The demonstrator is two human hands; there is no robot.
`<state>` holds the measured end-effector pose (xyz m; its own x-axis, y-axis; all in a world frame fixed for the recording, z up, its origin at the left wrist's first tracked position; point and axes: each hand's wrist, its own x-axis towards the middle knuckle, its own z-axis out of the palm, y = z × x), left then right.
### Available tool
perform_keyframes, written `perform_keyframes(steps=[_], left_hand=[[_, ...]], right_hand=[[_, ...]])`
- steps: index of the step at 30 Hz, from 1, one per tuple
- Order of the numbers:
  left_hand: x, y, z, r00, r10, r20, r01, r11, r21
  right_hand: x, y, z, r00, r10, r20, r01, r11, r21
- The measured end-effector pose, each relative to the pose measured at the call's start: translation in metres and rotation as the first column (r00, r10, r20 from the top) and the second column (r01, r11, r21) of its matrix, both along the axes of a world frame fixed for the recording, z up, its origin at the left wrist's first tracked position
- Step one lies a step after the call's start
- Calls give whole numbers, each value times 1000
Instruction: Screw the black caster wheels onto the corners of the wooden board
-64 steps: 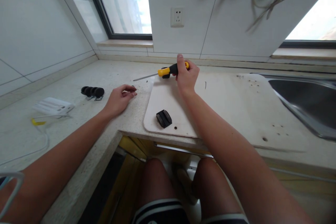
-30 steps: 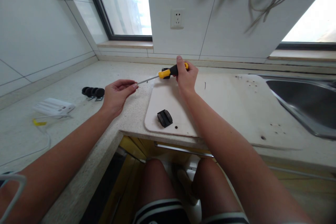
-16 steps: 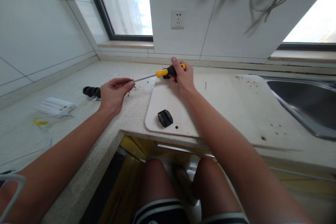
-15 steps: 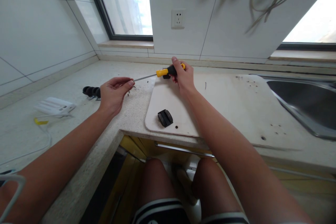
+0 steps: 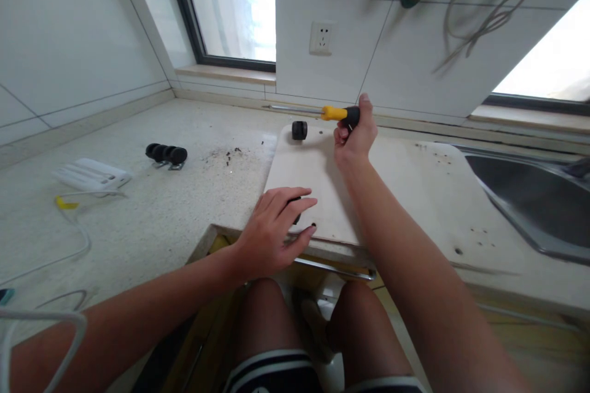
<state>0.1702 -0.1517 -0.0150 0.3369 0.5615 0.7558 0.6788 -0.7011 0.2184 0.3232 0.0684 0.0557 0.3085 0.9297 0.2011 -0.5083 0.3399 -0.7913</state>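
My right hand (image 5: 357, 135) grips the black end of a yellow-and-black screwdriver (image 5: 334, 113). Its metal shaft points left above the back of the counter, with the tip in the air. My left hand (image 5: 279, 221) hovers over the near left corner of a white board (image 5: 391, 196), fingers spread and slightly bent. Beneath those fingers a small black block (image 5: 295, 209) is mostly hidden, so contact cannot be made out. A second black block (image 5: 299, 130) sits at the board's far left corner.
Several black caster wheels (image 5: 166, 155) stand left on the counter (image 5: 207, 190), near dark crumbs or screws (image 5: 233, 155). A white device (image 5: 92, 174) with a cable lies farther left. The sink (image 5: 520, 196) is at right; a wall socket (image 5: 322, 38) is behind.
My left hand has left the screwdriver's tip and moved right and nearer, over the near black block. The screwdriver has shifted right and up with my right hand.
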Motion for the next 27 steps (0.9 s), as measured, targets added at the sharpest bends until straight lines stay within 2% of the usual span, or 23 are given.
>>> perform_keyframes(steps=[4,7,9,11,13,15,17,20,21,23,27], left_hand=[[15,-11,-12,979,104,-174,-89,992,92],[15,-9,-18,963,130,-236,-90,981,173],[15,-7,-21,955,111,-276,-43,970,240],[16,-5,-23,947,83,-310,14,954,298],[17,-2,-24,944,78,-322,36,942,334],[17,0,-25,942,93,-321,26,937,349],[17,0,-25,941,95,-326,28,936,351],[17,0,-24,938,91,-333,35,935,354],[17,0,-23,938,93,-334,34,933,357],[17,0,-22,937,97,-336,32,933,359],[17,0,-19,935,98,-339,35,931,365]], right_hand=[[3,-13,14,987,-86,136,62,983,170],[-4,-24,39,943,-192,271,79,922,379],[-15,-32,62,887,-263,380,0,821,570],[-32,-41,85,823,-346,451,-113,677,727],[-50,-50,102,787,-406,465,-211,531,821],[-63,-57,112,765,-484,425,-216,429,877],[-68,-61,113,710,-548,442,-240,403,883],[-68,-59,107,580,-596,555,-365,419,831],[-68,-58,104,566,-601,565,-379,418,825],[-70,-57,96,598,-579,554,-374,410,832],[-73,-59,90,712,-452,538,-383,393,836]])
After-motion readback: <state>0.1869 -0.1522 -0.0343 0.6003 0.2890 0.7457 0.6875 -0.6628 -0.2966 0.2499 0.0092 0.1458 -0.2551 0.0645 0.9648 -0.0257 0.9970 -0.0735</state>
